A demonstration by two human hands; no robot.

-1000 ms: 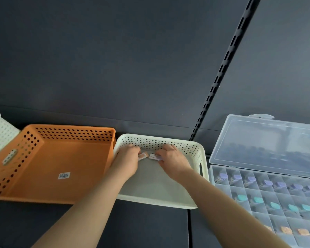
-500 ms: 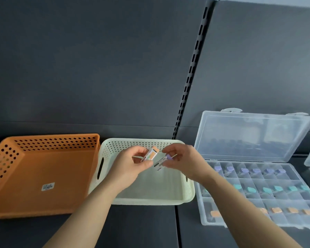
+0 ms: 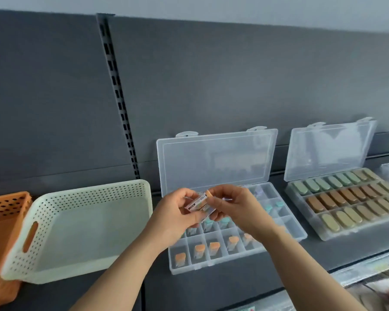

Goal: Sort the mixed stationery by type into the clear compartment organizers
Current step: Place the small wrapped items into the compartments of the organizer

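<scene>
Both my hands hover over the open clear compartment organizer [image 3: 285,223] on the dark shelf. My left hand [image 3: 174,217] pinches a small orange-capped labelled item [image 3: 199,202], and a second small item sits just below it, partly hidden by fingers. My right hand [image 3: 234,206] pinches the orange cap end of the top item from the right. The organizer's cells hold orange-capped pieces [image 3: 213,246] in the front row and teal-capped ones [image 3: 279,204] in the middle row. Its lid [image 3: 216,158] stands open against the back wall.
A white perforated basket [image 3: 61,198] sits left of the organizer, with an orange basket [image 3: 2,212] beyond it. A second open clear organizer [image 3: 319,217] filled with green, brown and tan oblong pieces stands at the right. A slotted upright runs up the grey back panel.
Both hands lifted the two small items out of the white basket and carried them right, over the clear organizer. The view swung right, revealing the second organizer.
</scene>
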